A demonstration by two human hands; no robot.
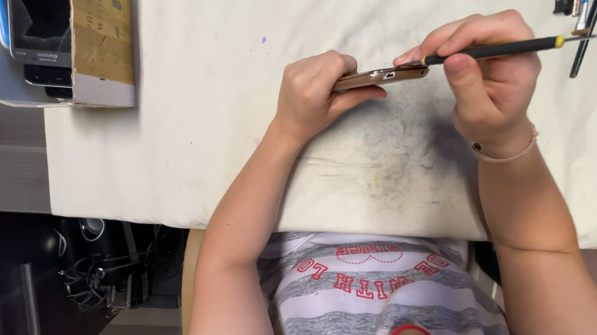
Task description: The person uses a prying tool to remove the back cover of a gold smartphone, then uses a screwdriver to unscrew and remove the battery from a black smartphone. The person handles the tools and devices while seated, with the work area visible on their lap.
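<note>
- One phone (381, 76), gold-edged, sits edge-on above the white cloth (231, 86), clamped in the left hand (316, 92).
- Right hand (488, 70) pinches one black-handled tool (493, 51), its tip at the phone's end.
- One open cardboard box (98, 52) lies top left.

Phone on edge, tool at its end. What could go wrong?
1. The black-handled tool meets the phone at its corner; a slip could gouge the casing or jab the left hand.
2. Only that hand holds the phone, on edge above the cloth; pressing could twist it loose.
</note>
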